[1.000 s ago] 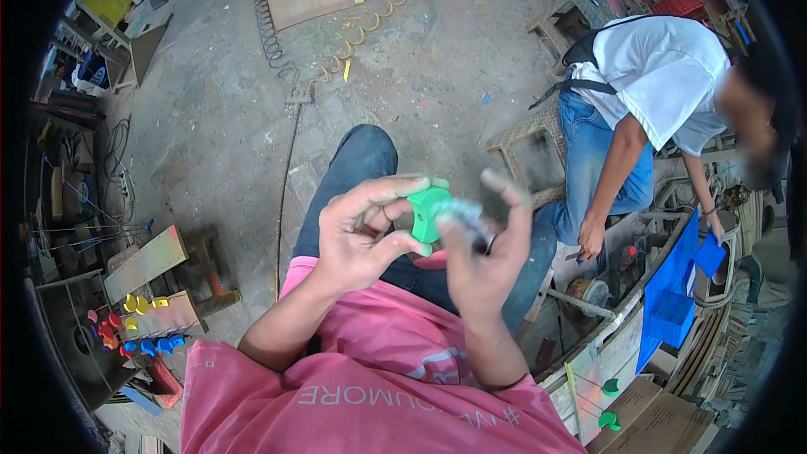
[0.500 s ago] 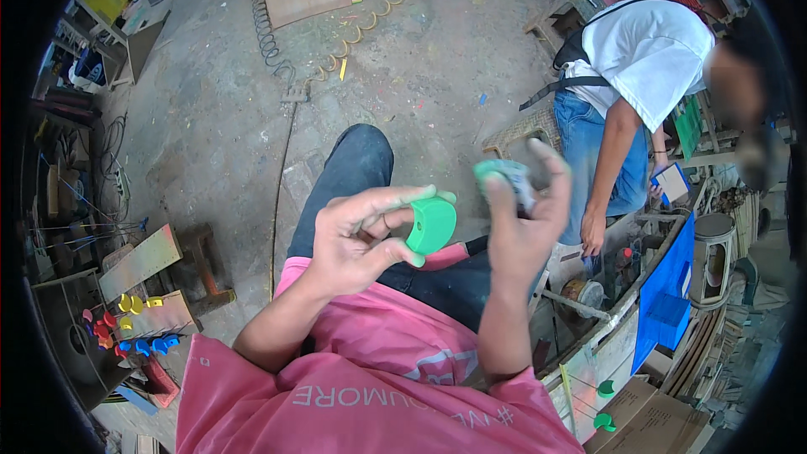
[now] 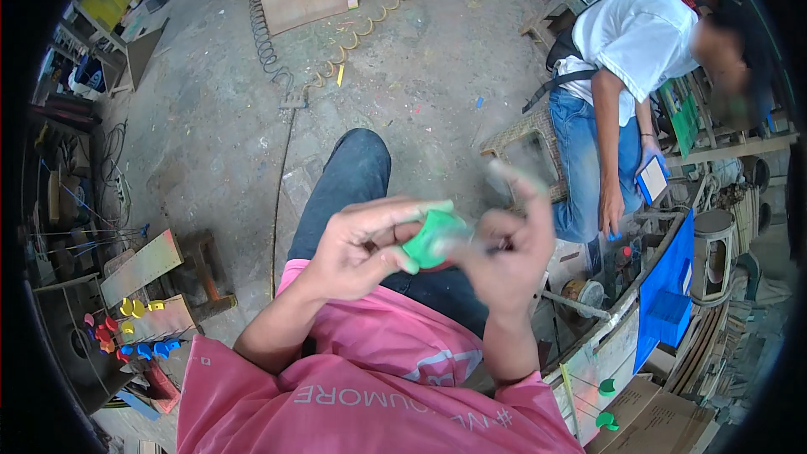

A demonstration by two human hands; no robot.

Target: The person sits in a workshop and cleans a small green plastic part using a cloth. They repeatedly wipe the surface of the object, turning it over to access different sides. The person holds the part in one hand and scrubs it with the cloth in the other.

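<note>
1. My left hand (image 3: 357, 248) is grasping the green piece (image 3: 427, 240), fingers on its far edge, thumb on its near edge.
2. My right hand (image 3: 511, 256) is hovering close on the piece's right side, blurred. Its thumb is overlapping the piece in view, index finger sticking out. Whether these fingers are touching or grasping anything, I cannot tell.
3. The piece is sitting between my two hands; my left knee (image 3: 357, 160) is showing just beyond the left fingers.
4. Left of my fingers, lower: yellow bits (image 3: 128, 307), red bits (image 3: 103, 335) and blue bits (image 3: 145, 351) are sitting clustered.
5. Right of my fingers, lower: two green bits (image 3: 606, 421) are sitting near a box (image 3: 660, 420).
6. Right of my fingers: a co-worker (image 3: 639, 34) is bending, holding a blue-edged block (image 3: 651, 181); a blue sheet (image 3: 664, 311) is lying nearer me.
7. Well beyond my fingers: a coiled hose (image 3: 387, 8) is running across the floor (image 3: 202, 118).
</note>
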